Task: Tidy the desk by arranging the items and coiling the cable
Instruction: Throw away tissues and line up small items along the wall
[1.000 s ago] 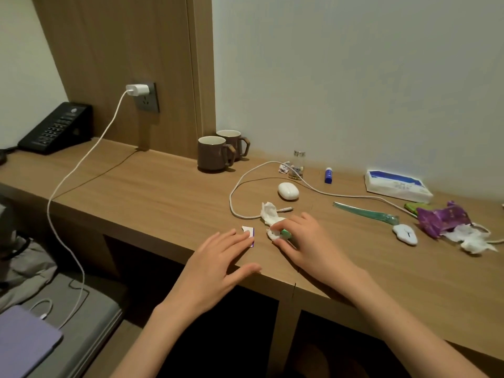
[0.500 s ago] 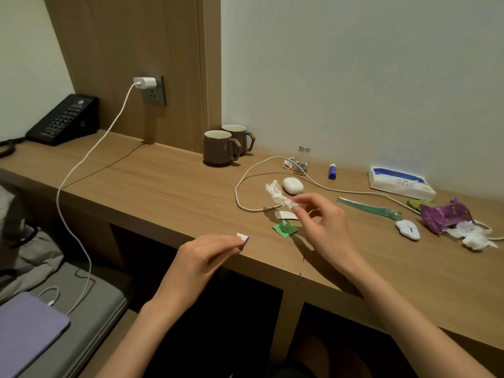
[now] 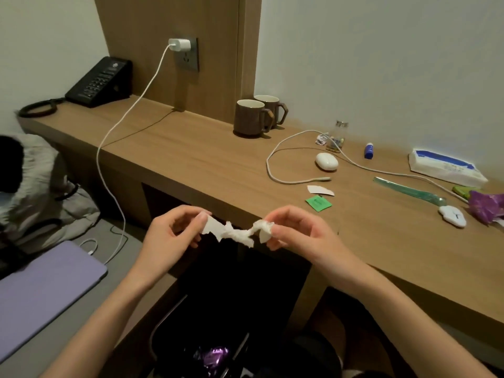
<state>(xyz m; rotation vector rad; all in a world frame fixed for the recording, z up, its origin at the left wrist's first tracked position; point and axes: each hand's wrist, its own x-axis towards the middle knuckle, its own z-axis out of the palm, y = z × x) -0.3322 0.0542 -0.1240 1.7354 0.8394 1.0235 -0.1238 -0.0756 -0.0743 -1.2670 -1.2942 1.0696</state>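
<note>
White crumpled tissue [image 3: 234,232] stretches between two hands in front of the desk [image 3: 191,159] edge: the left hand [image 3: 174,236] pinches one end, the right hand [image 3: 297,233] the other. On the desk lie one loose white cable [image 3: 283,159], two brown mugs [image 3: 253,120], one green packet [image 3: 318,202], one white paper scrap [image 3: 319,190] and one tissue box [image 3: 444,167]. A bin [image 3: 201,347] stands below.
</note>
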